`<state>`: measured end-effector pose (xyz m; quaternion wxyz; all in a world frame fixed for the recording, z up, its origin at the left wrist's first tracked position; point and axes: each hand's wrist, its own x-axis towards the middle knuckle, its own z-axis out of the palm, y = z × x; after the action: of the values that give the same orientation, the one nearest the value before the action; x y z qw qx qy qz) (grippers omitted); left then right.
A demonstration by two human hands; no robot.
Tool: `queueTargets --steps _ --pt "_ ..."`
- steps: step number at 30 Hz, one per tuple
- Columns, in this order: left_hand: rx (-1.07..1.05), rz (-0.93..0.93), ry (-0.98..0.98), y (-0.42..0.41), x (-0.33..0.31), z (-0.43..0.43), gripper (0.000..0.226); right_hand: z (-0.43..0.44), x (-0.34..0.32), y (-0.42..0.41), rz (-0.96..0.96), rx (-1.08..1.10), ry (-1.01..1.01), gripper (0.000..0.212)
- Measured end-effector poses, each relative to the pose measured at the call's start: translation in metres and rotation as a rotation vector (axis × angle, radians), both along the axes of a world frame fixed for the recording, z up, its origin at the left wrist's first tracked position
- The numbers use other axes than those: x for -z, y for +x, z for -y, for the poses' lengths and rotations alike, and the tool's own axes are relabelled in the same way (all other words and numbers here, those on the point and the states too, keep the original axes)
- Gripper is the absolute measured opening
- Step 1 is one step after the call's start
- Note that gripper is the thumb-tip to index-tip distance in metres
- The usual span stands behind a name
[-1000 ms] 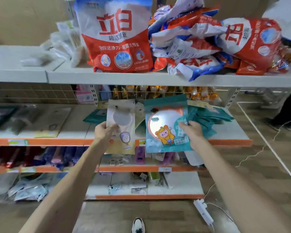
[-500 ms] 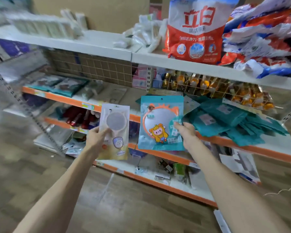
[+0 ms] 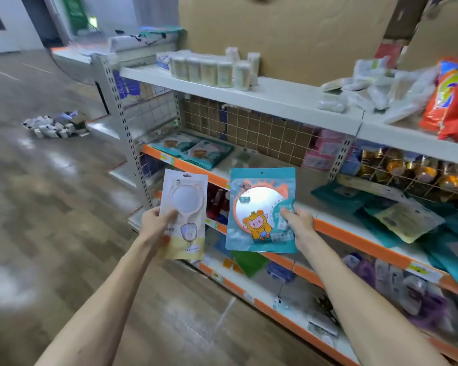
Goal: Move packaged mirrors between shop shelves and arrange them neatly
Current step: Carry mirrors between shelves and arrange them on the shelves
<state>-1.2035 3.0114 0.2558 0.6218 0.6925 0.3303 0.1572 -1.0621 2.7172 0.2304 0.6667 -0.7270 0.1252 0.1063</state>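
Turning left, you carry both on: L hand (image 3: 154,223) grips cream pack (image 3: 186,215), R hand (image 3: 299,223) grips blue pack (image 3: 261,210), pile (image 3: 431,244) now right of it.

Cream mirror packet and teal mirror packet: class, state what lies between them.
In the head view the cream mirror packet and the teal mirror packet are held apart; only red goods shelved behind show through the gap.

Print on cream mirror pack (image 3: 189,204) unreadable; detergent bags (image 3: 452,107) cropped rt.
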Motion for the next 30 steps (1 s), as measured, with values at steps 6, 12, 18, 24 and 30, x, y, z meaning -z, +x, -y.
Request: queueTargets --steps 6,12,18,24,30 --pt "0.028 -0.006 -0.024 0.017 0.001 -0.065 0.023 -0.071 0.001 0.015 -0.021 -0.005 0.015 0.004" --pt "0.052 -0.038 -0.06 0.066 0.014 -0.111 0.019 -0.119 0.014 0.061 -0.035 0.031 0.0 0.005" --pt "0.1 -0.075 -0.033 0.149 0.018 -0.173 0.021 -0.167 0.026 0.134 -0.038 0.088 0.02 0.012" --pt "0.173 -0.113 0.048 0.238 0.008 -0.225 0.02 -0.213 0.029 0.196 -0.064 0.145 0.079 0.011" --pt "0.276 -0.139 0.11 0.311 0.01 -0.245 0.019 -0.218 0.026 0.23 -0.117 0.248 0.062 0.045"
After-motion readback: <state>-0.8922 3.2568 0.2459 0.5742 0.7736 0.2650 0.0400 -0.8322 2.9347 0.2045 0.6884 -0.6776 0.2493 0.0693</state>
